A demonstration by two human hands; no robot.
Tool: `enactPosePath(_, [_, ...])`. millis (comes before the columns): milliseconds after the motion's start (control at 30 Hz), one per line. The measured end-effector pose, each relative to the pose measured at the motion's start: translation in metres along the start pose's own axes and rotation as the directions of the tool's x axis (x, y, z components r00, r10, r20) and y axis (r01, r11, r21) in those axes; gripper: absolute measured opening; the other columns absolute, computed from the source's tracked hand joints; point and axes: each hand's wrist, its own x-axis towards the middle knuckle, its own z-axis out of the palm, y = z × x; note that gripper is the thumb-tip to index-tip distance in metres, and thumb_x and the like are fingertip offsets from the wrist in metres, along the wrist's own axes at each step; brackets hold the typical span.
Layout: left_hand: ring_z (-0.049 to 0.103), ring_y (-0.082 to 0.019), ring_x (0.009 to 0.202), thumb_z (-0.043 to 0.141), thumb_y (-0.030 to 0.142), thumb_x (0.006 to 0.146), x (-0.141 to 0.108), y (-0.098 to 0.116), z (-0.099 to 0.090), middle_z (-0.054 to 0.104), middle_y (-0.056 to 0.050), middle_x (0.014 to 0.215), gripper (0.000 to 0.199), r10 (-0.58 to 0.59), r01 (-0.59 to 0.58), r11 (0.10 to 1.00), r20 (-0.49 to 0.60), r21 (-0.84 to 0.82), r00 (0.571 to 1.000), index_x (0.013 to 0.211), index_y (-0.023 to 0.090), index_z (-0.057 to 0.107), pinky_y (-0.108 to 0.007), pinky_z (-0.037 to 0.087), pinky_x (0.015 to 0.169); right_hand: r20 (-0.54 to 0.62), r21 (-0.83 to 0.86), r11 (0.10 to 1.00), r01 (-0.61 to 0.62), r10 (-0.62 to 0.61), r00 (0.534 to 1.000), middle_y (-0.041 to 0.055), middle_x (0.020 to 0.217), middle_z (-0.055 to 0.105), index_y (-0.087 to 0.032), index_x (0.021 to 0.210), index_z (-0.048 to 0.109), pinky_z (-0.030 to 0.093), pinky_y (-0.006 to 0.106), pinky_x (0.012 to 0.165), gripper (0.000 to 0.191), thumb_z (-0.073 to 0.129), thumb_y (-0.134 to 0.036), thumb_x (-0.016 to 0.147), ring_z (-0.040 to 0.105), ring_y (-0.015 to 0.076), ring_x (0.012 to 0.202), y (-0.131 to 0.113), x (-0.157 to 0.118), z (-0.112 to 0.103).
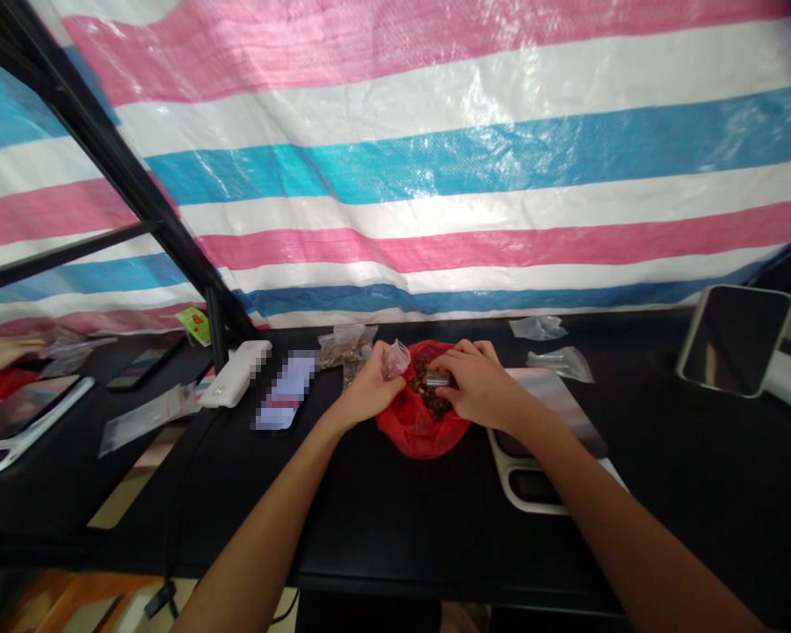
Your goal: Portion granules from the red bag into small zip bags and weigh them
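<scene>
A red plastic bag [423, 432] lies open on the black table, with small brown pieces [435, 404] inside it. My left hand [367, 389] is closed on a small clear bag [396, 359] at the red bag's left edge. Over the right side of the red bag, my right hand [480, 387] is closed round a small metallic cylinder [438, 379], which touches the brown pieces. Just right of the red bag is a white scale [531, 492] with a metal top, partly under my right forearm.
Filled clear bags [349, 345] lie behind my left hand. Left are a phone [286, 391] and a white power strip [238, 374]. Flat clear bags [563, 363] lie behind the scale. A dark-screened device [735, 341] stands at right. Another person's hand [6, 354] shows far left.
</scene>
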Motion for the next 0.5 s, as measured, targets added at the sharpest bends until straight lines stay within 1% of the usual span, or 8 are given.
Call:
enactPosePath(67, [0.052,-0.012,0.078,0.062,0.011,0.077,0.001,-0.002,0.002,0.052,0.004,0.087,0.029,-0.029,0.027,0.995,-0.018,-0.097,0.999,0.098,0.022,0.045,-0.025,0.043,0.074,-0.011,0.017,1.0,-0.022,0.022,1.0,0.0026,0.104,0.079,-0.025,0.104,0.073,0.03,0.044,0.092,0.018,0.074,-0.026,0.086,0.06,0.0255,0.105,0.001,0.001,0.003])
enactPosePath(133, [0.054,-0.012,0.08,0.063,0.012,0.076,0.001,-0.002,0.004,0.055,0.004,0.089,0.03,-0.05,0.042,0.981,-0.039,-0.188,0.998,0.1,0.022,0.047,-0.024,0.044,0.075,-0.016,0.026,0.999,-0.023,0.024,1.0,0.0023,0.1,0.078,-0.026,0.104,0.072,0.03,0.043,0.09,0.017,0.074,-0.029,0.088,0.061,0.0256,0.103,0.001,0.001,0.005])
enactPosePath(267, [0.055,-0.011,0.079,0.064,0.009,0.073,0.002,-0.004,0.009,0.057,0.004,0.089,0.033,-0.08,0.056,0.957,-0.074,-0.285,0.994,0.099,0.022,0.049,-0.023,0.045,0.074,-0.061,0.021,1.0,0.022,-0.021,0.998,0.0035,0.115,0.075,-0.026,0.109,0.07,0.03,0.043,0.092,0.024,0.075,-0.022,0.086,0.058,0.0261,0.11,0.001,0.0,0.006])
enactPosePath(300, [0.056,-0.011,0.078,0.065,0.009,0.072,0.002,-0.005,0.011,0.058,0.004,0.089,0.034,-0.085,0.06,0.951,-0.07,-0.302,0.994,0.099,0.022,0.049,-0.022,0.045,0.073,-0.069,0.018,1.0,0.024,-0.023,0.997,0.0037,0.117,0.074,-0.027,0.109,0.07,0.03,0.043,0.092,0.026,0.075,-0.021,0.085,0.057,0.0262,0.111,0.0,0.0,0.006])
enactPosePath(367, [0.058,-0.011,0.077,0.066,0.009,0.072,0.003,-0.006,0.012,0.059,0.004,0.09,0.036,-0.095,0.071,0.932,-0.05,-0.356,0.994,0.1,0.023,0.049,-0.022,0.046,0.071,-0.067,0.021,1.0,0.004,-0.002,0.998,0.0034,0.114,0.075,-0.027,0.108,0.071,0.029,0.043,0.092,0.025,0.076,-0.021,0.084,0.057,0.0258,0.11,0.0,0.0,0.007])
enactPosePath(433, [0.06,-0.012,0.077,0.066,0.009,0.071,0.003,-0.007,0.013,0.059,0.004,0.09,0.038,-0.107,0.086,0.9,-0.026,-0.427,0.994,0.102,0.023,0.049,-0.023,0.048,0.071,-0.049,0.035,0.999,-0.032,0.034,0.998,0.0029,0.109,0.076,-0.027,0.107,0.072,0.029,0.043,0.092,0.022,0.075,-0.024,0.086,0.059,0.025,0.105,-0.001,0.001,0.008])
enactPosePath(500, [0.061,-0.012,0.078,0.067,0.009,0.071,0.002,-0.007,0.012,0.06,0.004,0.09,0.039,-0.118,0.102,0.873,-0.003,-0.477,0.993,0.102,0.023,0.048,-0.023,0.049,0.072,-0.036,0.038,0.997,-0.065,0.066,0.997,0.0032,0.107,0.077,-0.026,0.111,0.072,0.029,0.043,0.091,0.023,0.074,-0.03,0.089,0.06,0.0248,0.104,-0.003,0.002,0.009])
